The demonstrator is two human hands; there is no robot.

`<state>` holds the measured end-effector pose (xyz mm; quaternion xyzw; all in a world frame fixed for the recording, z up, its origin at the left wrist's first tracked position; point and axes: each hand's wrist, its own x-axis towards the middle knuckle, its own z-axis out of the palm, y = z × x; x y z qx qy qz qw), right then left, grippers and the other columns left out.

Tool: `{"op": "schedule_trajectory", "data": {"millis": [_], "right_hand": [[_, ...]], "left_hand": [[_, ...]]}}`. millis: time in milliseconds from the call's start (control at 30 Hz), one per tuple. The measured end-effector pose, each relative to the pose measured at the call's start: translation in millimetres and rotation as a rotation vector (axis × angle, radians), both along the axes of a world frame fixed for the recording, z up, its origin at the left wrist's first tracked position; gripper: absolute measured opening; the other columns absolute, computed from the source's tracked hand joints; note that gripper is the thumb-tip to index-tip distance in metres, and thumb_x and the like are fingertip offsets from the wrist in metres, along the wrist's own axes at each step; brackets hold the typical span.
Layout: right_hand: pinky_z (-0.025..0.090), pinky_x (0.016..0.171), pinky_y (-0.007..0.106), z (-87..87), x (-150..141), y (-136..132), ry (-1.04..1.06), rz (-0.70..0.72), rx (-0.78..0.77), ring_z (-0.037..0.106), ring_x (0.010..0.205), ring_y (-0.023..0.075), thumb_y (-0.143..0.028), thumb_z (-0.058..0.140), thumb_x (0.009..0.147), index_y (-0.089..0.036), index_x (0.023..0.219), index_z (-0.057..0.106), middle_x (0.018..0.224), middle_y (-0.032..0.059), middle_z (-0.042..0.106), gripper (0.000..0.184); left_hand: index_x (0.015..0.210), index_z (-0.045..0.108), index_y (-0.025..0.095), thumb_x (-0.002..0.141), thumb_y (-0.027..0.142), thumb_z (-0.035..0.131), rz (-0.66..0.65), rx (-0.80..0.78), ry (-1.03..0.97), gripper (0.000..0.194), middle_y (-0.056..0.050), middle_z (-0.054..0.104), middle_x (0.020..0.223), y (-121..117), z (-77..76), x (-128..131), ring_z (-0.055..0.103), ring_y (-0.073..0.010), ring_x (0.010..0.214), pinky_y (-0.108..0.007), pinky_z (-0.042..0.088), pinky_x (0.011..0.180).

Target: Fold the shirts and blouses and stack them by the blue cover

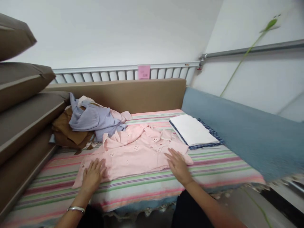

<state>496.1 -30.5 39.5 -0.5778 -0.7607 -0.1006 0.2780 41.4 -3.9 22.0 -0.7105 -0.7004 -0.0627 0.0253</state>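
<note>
Pink garment [136, 158], apparently unfinished, beneath left hand [93, 174] and right hand [178, 166], fingers spread; folded stack [193, 129] to its right, loose clothes [93, 118] left.

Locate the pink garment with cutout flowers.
In the head view, the pink garment lies mid-picture on the striped cover, beneath the left hand and right hand, between the lavender garment at left and the white stack at right.

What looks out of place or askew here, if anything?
The clothes heap beside the stacked cushions: crumpled and jumbled, unlike the folded stack at right. The pink garment is also bunched along its far edge. No spill visible.
</note>
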Motion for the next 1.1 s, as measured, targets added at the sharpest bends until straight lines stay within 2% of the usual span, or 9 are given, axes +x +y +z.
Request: {"op": "schedule_trajectory", "data": {"millis": [100,200,267,367,500,633,733,900,1100], "right_hand": [[0.026,0.106,0.047,-3.0,-24,5,-0.086,-0.015,-0.180,0.025,0.136,0.0253,-0.038,0.039,0.090,-0.028,0.135,0.043,0.147,0.0061,0.031,0.046],[0.025,0.106,0.050,-22.4,-24,10,-0.141,-0.086,-0.351,0.024,0.136,0.0268,-0.049,0.038,0.090,-0.032,0.138,0.038,0.148,0.0057,0.030,0.051],[0.023,0.107,0.050,-35.5,-19,12,-0.159,-0.103,-0.381,0.024,0.136,0.0261,-0.052,0.035,0.090,-0.034,0.139,0.035,0.148,0.0048,0.030,0.052],[0.023,0.108,0.049,-45.5,-14,16,-0.170,-0.105,-0.361,0.024,0.136,0.0257,-0.053,0.034,0.090,-0.034,0.139,0.035,0.148,0.0047,0.029,0.052],[0.032,0.104,0.049,-41.6,-8,18,-0.164,-0.062,-0.329,0.031,0.133,0.0269,-0.051,0.038,0.088,-0.030,0.136,0.042,0.144,0.0079,0.036,0.052],[0.035,0.103,0.046,-36.9,25,4,-0.198,0.150,-0.204,0.034,0.132,0.0248,-0.047,0.043,0.086,-0.024,0.135,0.044,0.144,0.0095,0.035,0.053],[0.035,0.103,0.048,-41.5,60,-7,-0.276,0.263,-0.136,0.040,0.128,0.0245,-0.035,0.044,0.085,-0.026,0.131,0.048,0.139,0.0063,0.044,0.047],[0.041,0.097,0.049,-49.2,80,-3,-0.304,0.192,-0.074,0.054,0.116,0.0225,-0.004,0.034,0.072,-0.026,0.123,0.057,0.125,0.0040,0.058,0.060],[0.047,0.092,0.041,-40.8,60,13,-0.301,0.096,0.012,0.063,0.098,0.0199,-0.002,0.034,0.072,-0.023,0.109,0.065,0.107,0.0060,0.068,0.053]], "left_hand": [[0.138,0.034,0.033,0.087,0.045,0.034,0.054,-0.037,0.024,0.052,-0.004,0.027,0.150,1,-11.5,9,0.020,-0.0325,0.137,-0.061,0.021,0.102],[0.140,0.029,0.034,0.087,0.049,0.031,0.066,-0.035,0.037,0.055,-0.003,0.024,0.151,3,-19.9,8,0.017,-0.0312,0.138,-0.060,0.019,0.104],[0.140,0.029,0.033,0.088,0.049,0.030,0.071,-0.044,0.041,0.055,-0.003,0.024,0.152,4,-21.7,8,0.017,-0.0309,0.139,-0.060,0.019,0.104],[0.140,0.030,0.032,0.088,0.049,0.030,0.078,-0.070,0.029,0.055,-0.004,0.023,0.152,4,-17.3,13,0.016,-0.0314,0.139,-0.060,0.019,0.104],[0.141,0.029,0.030,0.087,0.047,0.034,0.060,-0.129,-0.035,0.056,-0.006,0.022,0.152,-2,0.0,9,0.017,-0.0315,0.139,-0.060,0.023,0.104],[0.140,0.032,0.024,0.086,0.039,0.039,-0.027,-0.059,-0.042,0.056,-0.008,0.026,0.150,-31,18.6,-22,0.020,-0.0270,0.138,-0.052,0.024,0.107],[0.135,0.040,0.024,0.081,0.020,0.042,-0.131,-0.095,0.028,0.054,-0.005,0.036,0.146,-54,25.9,-45,0.027,-0.0204,0.136,-0.044,0.022,0.110],[0.133,0.044,0.018,0.075,-0.002,0.031,-0.132,-0.150,0.239,0.063,-0.008,0.039,0.144,-51,21.4,-43,0.036,-0.0209,0.131,-0.039,0.031,0.106],[0.130,0.048,0.009,0.079,-0.002,0.029,-0.113,-0.044,0.450,0.056,-0.020,0.051,0.132,-23,2.2,-27,0.053,-0.0258,0.116,-0.039,0.043,0.095]]}}
